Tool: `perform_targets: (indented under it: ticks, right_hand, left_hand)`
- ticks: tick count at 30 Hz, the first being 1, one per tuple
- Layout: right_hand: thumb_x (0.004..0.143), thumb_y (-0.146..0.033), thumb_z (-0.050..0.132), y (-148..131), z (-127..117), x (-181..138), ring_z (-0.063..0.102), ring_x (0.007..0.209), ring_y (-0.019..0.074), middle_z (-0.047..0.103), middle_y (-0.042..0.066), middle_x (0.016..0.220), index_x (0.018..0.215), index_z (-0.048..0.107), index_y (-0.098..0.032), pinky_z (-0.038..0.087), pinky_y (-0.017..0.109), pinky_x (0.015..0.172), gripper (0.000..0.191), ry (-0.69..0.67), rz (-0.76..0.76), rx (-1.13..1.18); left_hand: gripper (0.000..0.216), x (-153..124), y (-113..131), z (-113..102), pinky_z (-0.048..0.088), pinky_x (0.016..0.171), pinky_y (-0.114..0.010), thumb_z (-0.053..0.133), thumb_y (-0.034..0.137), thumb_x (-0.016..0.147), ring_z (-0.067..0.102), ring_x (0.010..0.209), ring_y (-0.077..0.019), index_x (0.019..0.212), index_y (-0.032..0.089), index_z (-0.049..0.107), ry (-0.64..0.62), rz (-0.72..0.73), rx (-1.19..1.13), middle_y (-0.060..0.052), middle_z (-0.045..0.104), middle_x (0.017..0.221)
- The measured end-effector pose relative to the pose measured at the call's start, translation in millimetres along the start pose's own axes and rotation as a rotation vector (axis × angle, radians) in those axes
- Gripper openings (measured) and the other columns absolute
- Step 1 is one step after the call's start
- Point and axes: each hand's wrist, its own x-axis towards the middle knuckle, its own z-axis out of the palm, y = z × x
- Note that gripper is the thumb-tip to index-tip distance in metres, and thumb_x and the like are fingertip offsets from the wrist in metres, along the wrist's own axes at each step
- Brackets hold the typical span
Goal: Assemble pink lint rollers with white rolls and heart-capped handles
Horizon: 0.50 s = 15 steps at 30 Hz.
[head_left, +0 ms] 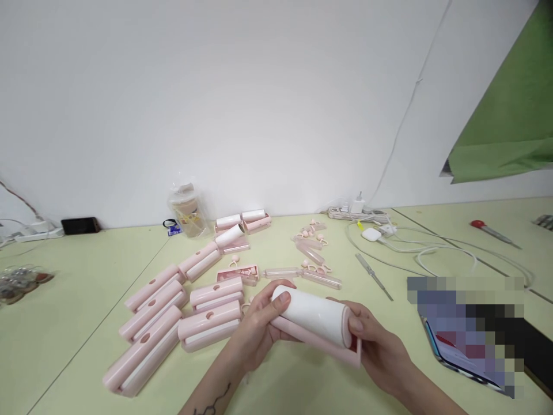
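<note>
Between my two hands is a white roll (313,314), lying against a pink plastic case (315,343); together they look like a lint roller. My left hand (265,314) grips the left end, its thumb pressed on the roll. At the right end my right hand (375,340) is closed, thumb against the roll's rim. Some of its fingers are hidden behind the case. To the left lie several similar pink cases with white rolls inside, such as this one (147,349). Behind the hands are clear pinkish strips (283,272) and small pink ring-shaped parts (320,268).
A bagged cup (188,213) stands by the wall. On the right are a screwdriver (488,230), a thin metal tool (374,276), white cables (449,249), a power strip (356,215) and a partly blurred phone (466,357). A dark phone (80,225) rests far left.
</note>
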Motion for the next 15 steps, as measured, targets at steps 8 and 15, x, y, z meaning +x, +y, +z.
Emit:
perform_targets:
  ticks: [8,15]
  right_hand:
    - [0.068,-0.052,0.059,-0.5,-15.6,6.7,0.038,0.046,0.0117,0.044,0.000,0.055,0.049,0.054,-0.019,0.031,0.023,0.038,0.039,-0.019,-0.237,-0.326]
    - [0.073,-0.032,0.064,-0.6,-27.1,8.2,0.056,0.068,0.0145,0.052,0.004,0.108,0.128,0.039,-0.035,0.051,0.026,0.054,0.061,-0.020,-0.368,-0.568]
  left_hand:
    - [0.022,-1.3,5.2,-2.9,0.052,0.057,-0.024,0.062,0.030,0.078,0.055,0.065,-0.0113,0.095,0.021,0.051,0.044,0.042,0.032,0.000,0.051,0.079]
    - [0.025,-2.6,9.8,-1.0,0.050,0.066,-0.024,0.063,0.031,0.076,0.055,0.071,-0.0116,0.094,0.024,0.046,0.145,0.106,0.004,0.002,0.049,0.082]
